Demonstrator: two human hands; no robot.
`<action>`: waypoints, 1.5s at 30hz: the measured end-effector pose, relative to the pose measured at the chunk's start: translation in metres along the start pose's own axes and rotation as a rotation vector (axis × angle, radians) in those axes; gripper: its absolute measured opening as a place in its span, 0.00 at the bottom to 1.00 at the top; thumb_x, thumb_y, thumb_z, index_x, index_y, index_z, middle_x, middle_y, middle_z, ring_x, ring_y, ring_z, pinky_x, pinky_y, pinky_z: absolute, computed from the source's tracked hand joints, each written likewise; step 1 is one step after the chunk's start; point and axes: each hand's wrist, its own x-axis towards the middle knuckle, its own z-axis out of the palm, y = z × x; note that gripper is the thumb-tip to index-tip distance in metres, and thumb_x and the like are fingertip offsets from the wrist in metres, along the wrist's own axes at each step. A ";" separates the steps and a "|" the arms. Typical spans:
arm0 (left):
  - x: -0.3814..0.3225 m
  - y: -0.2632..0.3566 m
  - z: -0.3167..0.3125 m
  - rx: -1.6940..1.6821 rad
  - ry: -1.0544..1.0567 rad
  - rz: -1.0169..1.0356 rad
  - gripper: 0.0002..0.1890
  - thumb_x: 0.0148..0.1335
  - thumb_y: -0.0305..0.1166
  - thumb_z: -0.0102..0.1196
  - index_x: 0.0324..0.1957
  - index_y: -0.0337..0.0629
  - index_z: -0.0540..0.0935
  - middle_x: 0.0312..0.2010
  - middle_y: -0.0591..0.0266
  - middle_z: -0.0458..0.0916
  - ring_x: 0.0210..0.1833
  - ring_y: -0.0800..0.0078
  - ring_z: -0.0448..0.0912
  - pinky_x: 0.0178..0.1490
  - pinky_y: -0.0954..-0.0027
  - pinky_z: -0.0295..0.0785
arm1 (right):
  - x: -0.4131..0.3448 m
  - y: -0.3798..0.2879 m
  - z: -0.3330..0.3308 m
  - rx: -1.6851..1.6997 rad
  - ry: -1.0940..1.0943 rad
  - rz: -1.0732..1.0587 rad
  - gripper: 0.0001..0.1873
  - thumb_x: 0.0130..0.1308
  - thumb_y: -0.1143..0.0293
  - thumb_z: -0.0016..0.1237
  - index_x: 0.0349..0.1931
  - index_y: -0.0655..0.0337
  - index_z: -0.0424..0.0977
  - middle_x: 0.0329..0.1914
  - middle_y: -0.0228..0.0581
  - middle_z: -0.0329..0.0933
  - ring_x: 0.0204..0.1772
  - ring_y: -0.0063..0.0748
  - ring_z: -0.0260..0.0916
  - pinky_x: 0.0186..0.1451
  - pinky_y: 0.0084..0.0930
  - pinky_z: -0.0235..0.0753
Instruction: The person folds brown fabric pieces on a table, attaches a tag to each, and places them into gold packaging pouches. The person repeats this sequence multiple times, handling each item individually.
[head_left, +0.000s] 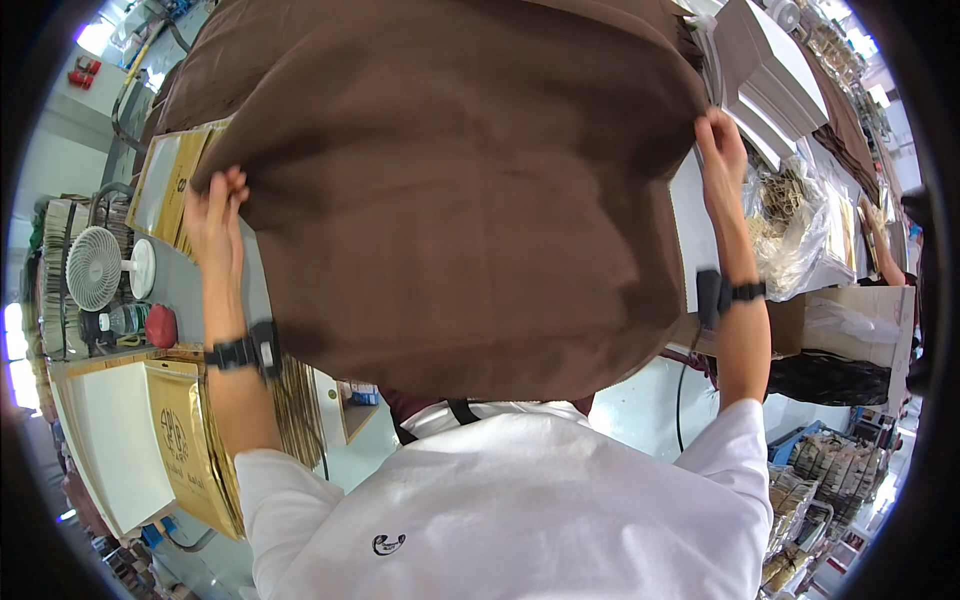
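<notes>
A wide brown cloth spreads out before me and covers most of the table. My left hand pinches its left edge, with the fabric bunched at the fingertips. On the far side, my right hand grips the right edge between thumb and fingers. The cloth's near edge hangs in a curve in front of my white shirt. Between the two hands the fabric is slightly slack, with soft folds near each grip. Whatever lies under the cloth is hidden.
Yellow printed packages and a small white fan are at left, near a red object. Gold bags stand in a box below. White board stacks and a clear plastic bag lie right, near another person's arm.
</notes>
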 end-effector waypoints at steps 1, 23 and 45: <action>-0.025 -0.002 -0.018 0.034 0.012 0.005 0.17 0.75 0.30 0.61 0.61 0.34 0.77 0.50 0.55 0.86 0.52 0.71 0.84 0.53 0.70 0.79 | -0.026 -0.004 -0.016 -0.026 -0.071 0.050 0.06 0.74 0.73 0.58 0.47 0.63 0.78 0.46 0.25 0.77 0.47 0.16 0.69 0.52 0.18 0.69; 0.034 -0.052 0.005 1.230 -0.362 -0.014 0.27 0.61 0.48 0.71 0.51 0.33 0.85 0.44 0.44 0.88 0.50 0.52 0.85 0.58 0.59 0.76 | 0.034 0.048 0.045 -0.818 -0.377 0.055 0.22 0.62 0.54 0.69 0.45 0.63 0.82 0.43 0.51 0.85 0.49 0.54 0.83 0.53 0.44 0.79; -0.179 0.008 -0.064 0.656 -0.067 -0.128 0.22 0.70 0.18 0.53 0.65 0.31 0.78 0.60 0.54 0.82 0.64 0.68 0.79 0.70 0.67 0.70 | -0.161 -0.086 -0.064 -0.541 -0.362 0.207 0.19 0.60 0.91 0.39 0.43 0.67 0.83 0.49 0.47 0.85 0.57 0.43 0.82 0.62 0.30 0.76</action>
